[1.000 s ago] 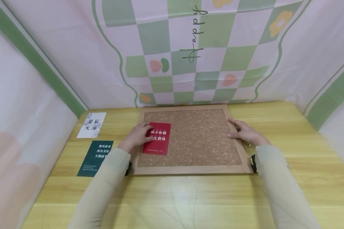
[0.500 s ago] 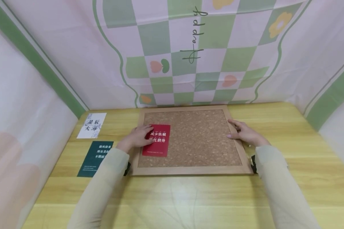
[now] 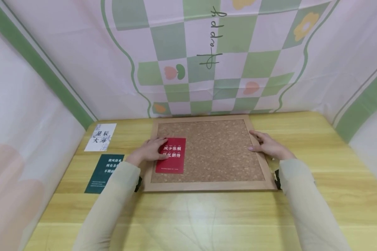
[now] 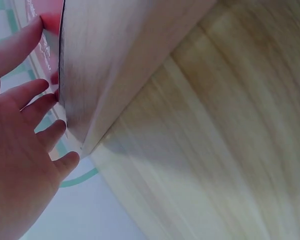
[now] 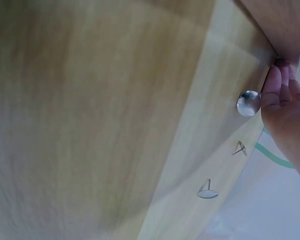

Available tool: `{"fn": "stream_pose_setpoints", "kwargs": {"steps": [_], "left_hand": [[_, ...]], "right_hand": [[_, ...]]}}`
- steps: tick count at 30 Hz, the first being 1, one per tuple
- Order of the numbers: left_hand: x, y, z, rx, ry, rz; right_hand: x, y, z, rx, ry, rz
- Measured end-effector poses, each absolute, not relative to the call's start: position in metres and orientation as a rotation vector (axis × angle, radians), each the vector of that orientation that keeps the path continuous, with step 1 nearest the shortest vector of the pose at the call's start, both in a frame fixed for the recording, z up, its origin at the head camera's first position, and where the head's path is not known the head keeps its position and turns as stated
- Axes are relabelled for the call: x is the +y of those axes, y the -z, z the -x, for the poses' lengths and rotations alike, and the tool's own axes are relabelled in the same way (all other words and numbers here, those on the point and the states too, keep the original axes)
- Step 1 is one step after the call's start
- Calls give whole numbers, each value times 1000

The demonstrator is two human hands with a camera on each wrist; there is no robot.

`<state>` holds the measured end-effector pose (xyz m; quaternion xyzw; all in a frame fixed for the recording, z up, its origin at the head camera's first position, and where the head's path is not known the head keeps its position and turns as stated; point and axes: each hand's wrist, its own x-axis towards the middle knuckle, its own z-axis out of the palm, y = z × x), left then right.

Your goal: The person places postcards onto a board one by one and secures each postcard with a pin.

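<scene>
A wood-framed cork board (image 3: 226, 150) lies flat on the table. On its left part is a red card (image 3: 171, 165) with white lettering. My left hand (image 3: 147, 150) lies over the frame's left edge, its spread fingers and thumb touching the card's left side; in the left wrist view the left hand (image 4: 25, 145) has loosely bent fingers. At the board's right side, my right hand (image 3: 271, 146) holds the frame, thumb and index finger over its rim. Seen from the right wrist, other fingers of the right hand (image 5: 285, 95) lie against the frame's outer side.
Left of the board lie a white card (image 3: 100, 137) and a dark green card (image 3: 98, 177), the latter partly behind the left sleeve. Close to my right hand are metal thumbtacks (image 5: 208, 192) on the wooden table (image 3: 201, 216). A patterned cloth (image 3: 223, 80) hangs behind.
The red card has slid slightly toward me and a little left on the cork, and my left hand has shifted with it. My right hand stays in place.
</scene>
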<state>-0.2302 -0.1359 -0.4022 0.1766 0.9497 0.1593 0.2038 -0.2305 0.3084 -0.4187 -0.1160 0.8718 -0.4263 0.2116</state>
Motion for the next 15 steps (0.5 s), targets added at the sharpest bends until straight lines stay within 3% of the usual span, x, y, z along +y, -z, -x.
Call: {"fn": "stream_pose_setpoints", "kwargs": {"steps": [15], "left_hand": [[-138, 400, 226, 2623, -446, -472]], "right_hand": [[307, 411, 228, 2420, 1177, 320]]}}
